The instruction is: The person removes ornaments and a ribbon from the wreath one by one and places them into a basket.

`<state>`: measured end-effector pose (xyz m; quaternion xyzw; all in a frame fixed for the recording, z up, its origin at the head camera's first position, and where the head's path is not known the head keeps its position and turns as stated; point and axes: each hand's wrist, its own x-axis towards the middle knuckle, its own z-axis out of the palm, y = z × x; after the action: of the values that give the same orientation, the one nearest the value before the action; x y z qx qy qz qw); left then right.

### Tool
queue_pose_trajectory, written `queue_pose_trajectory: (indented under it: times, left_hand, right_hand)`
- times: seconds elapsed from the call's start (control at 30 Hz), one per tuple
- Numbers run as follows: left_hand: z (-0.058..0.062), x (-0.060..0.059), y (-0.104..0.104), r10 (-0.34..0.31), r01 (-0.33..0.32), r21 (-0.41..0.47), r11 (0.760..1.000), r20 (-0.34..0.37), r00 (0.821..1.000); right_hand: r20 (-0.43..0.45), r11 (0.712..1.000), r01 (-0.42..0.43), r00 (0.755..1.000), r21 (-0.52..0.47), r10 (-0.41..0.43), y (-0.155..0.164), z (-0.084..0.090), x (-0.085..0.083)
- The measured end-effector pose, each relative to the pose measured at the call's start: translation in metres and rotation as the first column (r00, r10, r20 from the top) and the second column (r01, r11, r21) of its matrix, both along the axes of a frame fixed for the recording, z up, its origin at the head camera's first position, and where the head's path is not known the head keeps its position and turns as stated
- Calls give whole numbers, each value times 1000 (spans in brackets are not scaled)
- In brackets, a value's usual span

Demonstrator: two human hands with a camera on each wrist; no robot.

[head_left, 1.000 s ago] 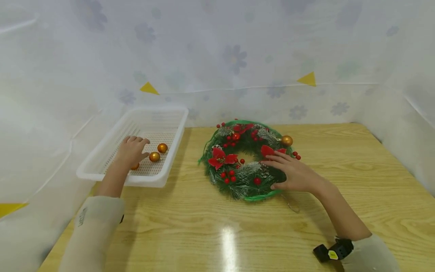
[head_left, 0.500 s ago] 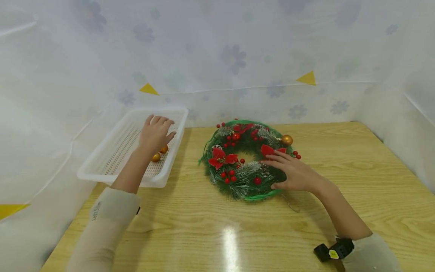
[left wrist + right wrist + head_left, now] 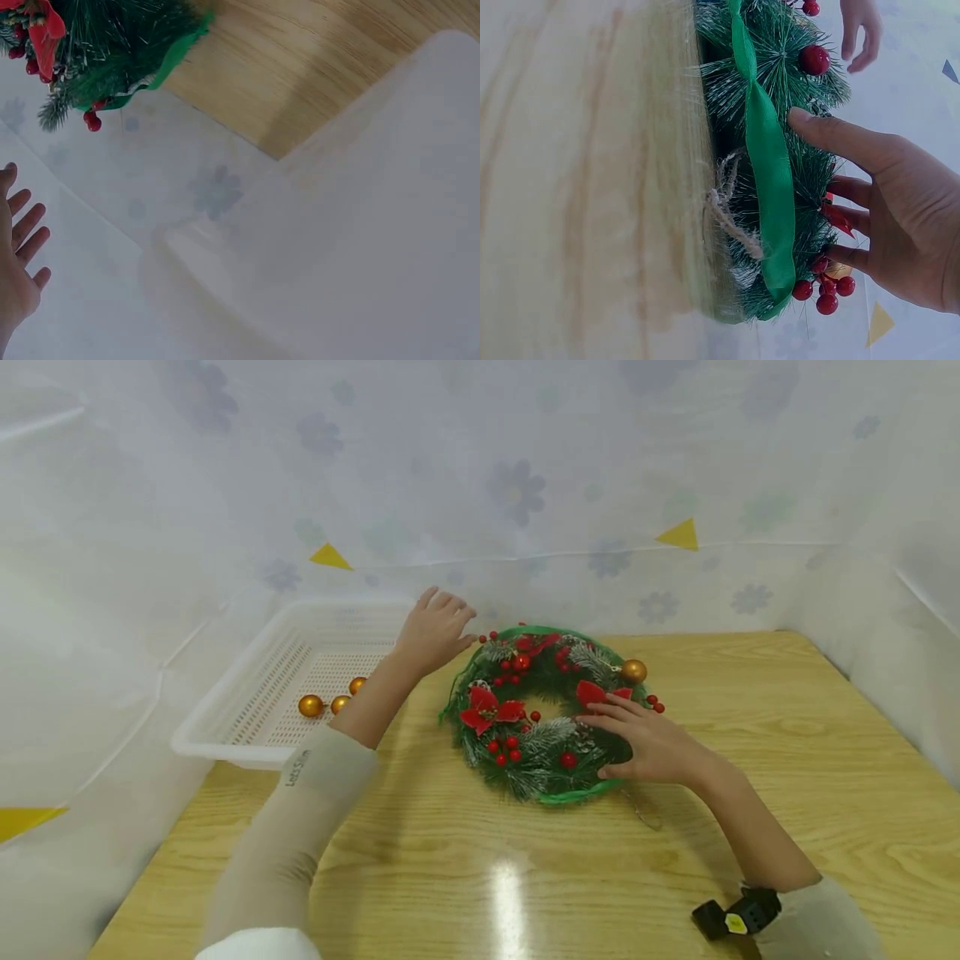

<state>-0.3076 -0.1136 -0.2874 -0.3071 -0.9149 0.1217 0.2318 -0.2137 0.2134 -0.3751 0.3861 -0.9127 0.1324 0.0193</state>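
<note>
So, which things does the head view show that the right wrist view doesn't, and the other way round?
Only the head view: the white basket with three gold balls in it, and the person's sleeves.

Only the right wrist view: the palm side of the right hand, and the ribbon where it runs on past the twine.

Both: the wreath, parts of the ribbon, the twine, the table and both hands, the left hand included.
</note>
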Motion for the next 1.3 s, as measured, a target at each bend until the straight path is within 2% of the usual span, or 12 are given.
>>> queue_pose_trajectory:
  times: [0.13, 0.3, 0.37, 0.47, 0.57, 0.67, 0.77, 0.87, 1.13, 1.3]
  left_hand:
    - [-6, -9, 24, -17, 17, -39, 999, 0, 1000]
    - [-21, -21, 51, -84, 83, -86, 993, 1, 996]
    - [-27, -23, 60, -113, 110, -124, 986, -16, 993]
    - [-36, -23, 70, -132, 118, -218, 969, -51, 990]
    - [-41, -23, 76, -113, 105, -311, 944, -5, 994]
    - [-47, -23, 78, -83, 101, -363, 926, 64, 994]
    - [-51, -22, 80, -76, 106, -360, 927, 96, 993]
    - [-55, -20, 83, -63, 93, -353, 931, 96, 993]
    - [-61, -18, 92, 64, -3, -407, 914, 136, 989]
    - [-65, -17, 93, 81, -23, -398, 917, 130, 988]
  right_hand:
    - [-2, 1000, 3, 1000, 2, -3, 1, 0, 0]
    - [-3, 1000, 4, 1000, 1, -4, 1, 0, 1]
    - [0, 1000, 4, 1000, -1, -4, 1, 0, 2]
    - [7, 1000, 4, 1000, -6, -4, 1, 1, 3]
    - [9, 1000, 3, 1000, -7, -3, 0, 1, 5]
    - [8, 1000, 2, 1000, -10, -2, -1, 2, 6]
    - [9, 1000, 6, 1000, -7, -6, 0, 2, 6]
    - [8, 1000, 8, 1000, -6, -8, 0, 3, 7]
    - [4, 1000, 10, 1000, 1, -10, -1, 4, 8]
    - [1, 1000, 10, 1000, 7, -10, -2, 3, 8]
